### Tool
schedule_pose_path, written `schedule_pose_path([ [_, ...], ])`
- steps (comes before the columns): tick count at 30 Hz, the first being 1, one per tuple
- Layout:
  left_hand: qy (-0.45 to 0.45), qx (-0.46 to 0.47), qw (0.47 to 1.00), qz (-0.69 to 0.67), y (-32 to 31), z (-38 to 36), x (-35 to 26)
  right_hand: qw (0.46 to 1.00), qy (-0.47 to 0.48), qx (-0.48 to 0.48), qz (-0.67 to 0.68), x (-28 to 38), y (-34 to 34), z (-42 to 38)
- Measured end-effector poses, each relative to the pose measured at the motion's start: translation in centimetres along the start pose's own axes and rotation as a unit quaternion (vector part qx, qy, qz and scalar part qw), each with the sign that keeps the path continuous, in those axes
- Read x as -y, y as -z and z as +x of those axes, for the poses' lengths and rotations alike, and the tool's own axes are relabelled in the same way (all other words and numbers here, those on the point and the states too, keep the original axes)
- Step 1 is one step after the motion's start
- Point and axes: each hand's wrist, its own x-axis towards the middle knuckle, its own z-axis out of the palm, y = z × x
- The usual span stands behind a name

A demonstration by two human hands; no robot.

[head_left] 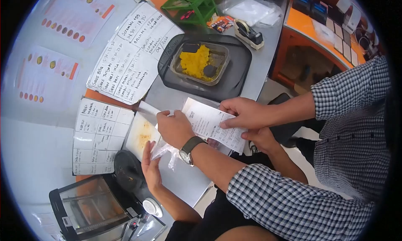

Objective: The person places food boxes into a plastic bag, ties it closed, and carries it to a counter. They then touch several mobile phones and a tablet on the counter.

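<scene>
My left hand (151, 167) reaches up from the bottom, its fingers apart beside a clear plastic bag (171, 154). My right hand (264, 139) is at the lower right corner of a printed white paper (211, 123), thumb on its edge and other fingers partly hidden; it appears to grip the paper. A co-worker in a checkered shirt reaches across from the right. That person's watch-wearing hand (175, 129) is at the paper's left side, over the bag. The co-worker's other hand (245, 112) pinches the paper's upper right edge. Below the paper, the bag's contents are mostly covered.
A black tray (167, 78) bears a clear container (226, 65) of yellow food. Near it are a tape dispenser (250, 35) and green rack (190, 6). Handwritten charts (134, 52) stand left. A glass-fronted appliance (92, 203) and round black object (127, 170) are lower left.
</scene>
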Motion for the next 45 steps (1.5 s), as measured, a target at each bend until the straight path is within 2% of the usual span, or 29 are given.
schedule_pose_path([
  [2,0.003,-0.012,1.0,0.019,0.3,1.8,-1.0,0.998,0.045,0.037,-0.038,-0.2,0.3,0.3],
  [4,0.006,-0.024,0.999,0.037,-0.8,3.5,-2.6,0.957,-0.069,0.031,0.279,1.5,-1.0,1.3],
  [5,0.01,-0.018,0.999,0.033,-1.0,4.6,-2.6,0.958,-0.073,0.038,0.276,3.4,-2.5,2.2],
  [6,0.002,0.036,0.999,0.017,-1.1,5.8,-2.4,0.84,-0.207,-0.002,0.501,6.1,-4.9,3.2],
  [7,-0.007,0.089,0.996,-0.001,-1.4,6.9,-2.1,0.655,-0.325,-0.043,0.681,5.9,-4.8,3.5],
  [8,-0.012,0.112,0.994,0.0,-2.0,7.9,-1.7,0.634,-0.305,-0.02,0.711,5.6,-4.8,3.0],
  [9,-0.01,0.111,0.994,-0.008,-2.8,8.4,-1.6,0.639,-0.304,-0.016,0.706,3.8,-2.9,2.5],
  [11,-0.001,0.255,0.953,-0.163,-4.4,9.4,-2.0,0.782,-0.251,0.07,0.566,0.4,0.3,2.2],
  [12,0.024,0.25,0.956,-0.149,-4.6,9.8,-1.5,0.786,-0.25,0.075,0.561,-0.1,0.7,1.9],
  [13,0.024,0.249,0.956,-0.156,-4.6,10.3,-0.6,0.845,-0.217,0.058,0.486,-0.8,0.8,1.7],
  [14,0.076,0.253,0.937,-0.227,-4.5,10.8,0.5,0.895,-0.183,0.04,0.404,-1.4,0.8,1.7],
  [15,0.128,0.256,0.911,-0.297,-4.9,11.1,0.5,0.898,-0.183,0.042,0.399,-1.6,0.7,1.6],
  [16,0.129,0.256,0.909,-0.302,-5.4,10.8,0.9,0.938,-0.153,0.039,0.309,-1.3,0.7,1.3],
  [17,0.168,0.212,0.895,-0.355,-6.3,10.5,1.4,0.967,-0.119,0.037,0.22,-1.1,0.6,1.1],
  [18,0.206,0.167,0.875,-0.405,-6.9,10.3,1.5,0.968,-0.118,0.043,0.219,-1.2,1.0,1.1],
  [21,0.219,0.185,0.871,-0.399,-7.5,10.3,2.0,0.954,-0.124,0.143,0.234,-1.0,1.2,1.3],
  [26,0.22,0.223,0.881,-0.354,-7.3,10.1,2.8,0.946,-0.233,0.093,0.207,2.6,-2.2,1.0],
  [29,0.216,0.247,0.893,-0.309,-6.9,9.8,3.4,0.939,-0.141,0.041,0.311,-2.3,2.1,-1.4],
  [32,0.201,0.26,0.917,-0.228,-6.1,8.8,4.1,0.936,-0.133,0.027,0.326,-2.6,1.7,-1.8],
  [35,0.117,0.184,0.975,-0.05,-4.6,5.8,6.1,0.936,-0.085,0.034,0.341,-3.8,2.5,-2.5],
  [37,-0.007,0.054,0.998,0.029,-3.3,2.0,8.4,0.931,-0.077,0.079,0.349,-5.3,3.9,-1.9],
  [38,-0.077,-0.014,0.996,0.051,-3.3,0.0,9.6,0.94,-0.073,-0.024,0.333,-6.2,4.6,-2.0],
  [39,-0.073,-0.012,0.996,0.051,-3.9,-0.8,9.0,0.939,-0.067,-0.126,0.313,-6.6,4.7,-2.4],
  [40,-0.156,-0.003,0.985,0.074,-4.3,-1.9,8.2,0.939,-0.066,-0.12,0.314,-6.7,4.2,-3.5],
  [41,-0.237,0.004,0.967,0.097,-4.4,-2.9,7.0,0.817,-0.148,-0.13,0.542,-6.7,3.2,-5.7],
  [42,-0.251,-0.002,0.961,0.118,-5.2,-3.0,5.7,0.634,-0.22,-0.129,0.73,-6.8,1.5,-8.4],
  [43,-0.266,-0.009,0.954,0.14,-6.1,-2.2,4.1,0.405,-0.279,-0.117,0.863,-6.6,-0.7,-11.3],
  [44,-0.276,0.012,0.923,0.266,-6.7,-1.5,1.3,0.147,-0.321,-0.095,0.931,-6.1,-3.5,-14.1],
  [45,-0.281,0.036,0.877,0.387,-7.3,-0.8,-1.0,0.266,-0.417,-0.017,0.869,-2.9,-11.0,-17.9],
])
